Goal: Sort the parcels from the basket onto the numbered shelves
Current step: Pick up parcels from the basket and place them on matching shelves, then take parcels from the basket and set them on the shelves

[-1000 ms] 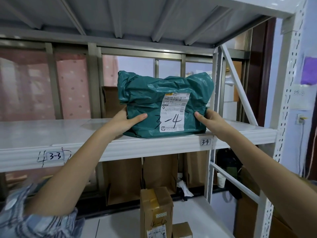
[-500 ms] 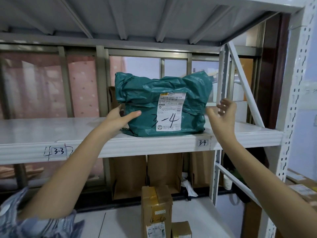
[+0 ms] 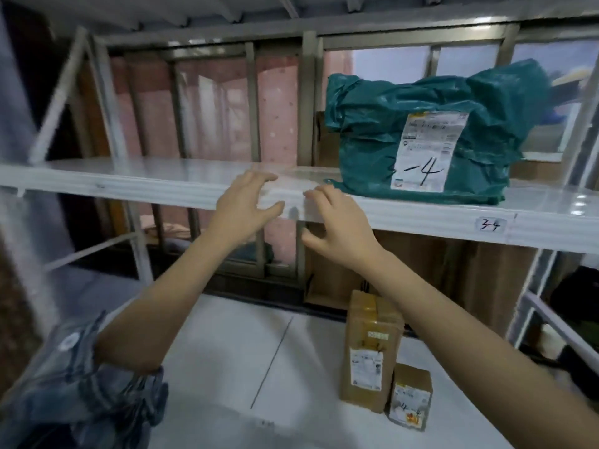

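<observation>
I am holding my left hand [image 3: 246, 205] and right hand [image 3: 337, 222] empty, fingers loosely spread, hovering before the shelf [image 3: 129, 186] edge. The green parcel [image 3: 421, 134] is sitting at two o'clock, above the 3-4 tag [image 3: 491, 225]. Risk: it is leaning upright near the front lip, so a brushing arm could be tipping it off.

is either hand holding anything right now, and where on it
Nothing is held. The left hand and right hand are both open in front of the shelf edge, apart from the green parcel standing on the shelf.
</observation>
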Motion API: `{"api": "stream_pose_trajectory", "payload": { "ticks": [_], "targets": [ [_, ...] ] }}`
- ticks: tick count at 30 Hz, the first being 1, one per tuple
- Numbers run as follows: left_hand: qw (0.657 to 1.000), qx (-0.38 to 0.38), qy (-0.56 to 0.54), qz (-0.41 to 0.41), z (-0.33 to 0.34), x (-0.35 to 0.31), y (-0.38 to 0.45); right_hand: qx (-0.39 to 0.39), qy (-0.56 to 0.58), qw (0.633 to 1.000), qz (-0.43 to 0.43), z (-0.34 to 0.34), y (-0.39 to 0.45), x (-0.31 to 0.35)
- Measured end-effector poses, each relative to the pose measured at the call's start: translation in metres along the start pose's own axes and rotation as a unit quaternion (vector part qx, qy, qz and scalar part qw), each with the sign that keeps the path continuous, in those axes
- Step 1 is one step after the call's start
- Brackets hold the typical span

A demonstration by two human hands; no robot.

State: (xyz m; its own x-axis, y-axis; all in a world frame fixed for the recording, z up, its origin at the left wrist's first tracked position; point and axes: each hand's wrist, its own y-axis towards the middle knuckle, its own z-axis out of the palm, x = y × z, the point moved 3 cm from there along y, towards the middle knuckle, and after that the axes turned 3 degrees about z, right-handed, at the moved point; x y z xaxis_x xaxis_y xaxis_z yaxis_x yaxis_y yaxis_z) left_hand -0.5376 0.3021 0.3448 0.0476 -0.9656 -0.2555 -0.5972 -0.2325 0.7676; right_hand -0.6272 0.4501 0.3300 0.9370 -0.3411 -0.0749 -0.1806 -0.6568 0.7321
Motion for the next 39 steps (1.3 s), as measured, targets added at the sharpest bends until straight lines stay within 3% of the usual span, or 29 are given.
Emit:
{"api": "stream_pose_trajectory", "payload": {
  "ticks": [4, 9, 14, 18, 27, 39],
  "targets": [
    [0.984, 0.091, 0.147, -0.031, -0.03, 0.051, -0.045, 0.078, 0.026, 0.996, -0.046, 0.047, 0.016, 0.058],
    [0.936, 0.215, 0.237, -0.149, -0.076, 0.127, -0.12, 0.165, 0.056, 0.982, -0.078, 0.105, 0.029, 0.138],
    [0.857, 0.298, 0.285, -0.309, -0.126, 0.19, -0.214, 0.272, 0.05, 0.954, -0.115, 0.163, 0.034, 0.227],
    [0.785, 0.354, 0.253, -0.441, -0.164, 0.231, -0.301, 0.341, 0.044, 0.926, -0.155, 0.207, 0.031, 0.303],
    [0.71, 0.322, 0.208, -0.59, -0.246, 0.304, -0.44, 0.461, 0.052, 0.864, -0.196, 0.291, 0.012, 0.434],
    [0.649, 0.355, 0.142, -0.657, -0.254, 0.393, -0.562, 0.563, 0.057, 0.781, -0.264, 0.373, -0.009, 0.548]
  ]
}}
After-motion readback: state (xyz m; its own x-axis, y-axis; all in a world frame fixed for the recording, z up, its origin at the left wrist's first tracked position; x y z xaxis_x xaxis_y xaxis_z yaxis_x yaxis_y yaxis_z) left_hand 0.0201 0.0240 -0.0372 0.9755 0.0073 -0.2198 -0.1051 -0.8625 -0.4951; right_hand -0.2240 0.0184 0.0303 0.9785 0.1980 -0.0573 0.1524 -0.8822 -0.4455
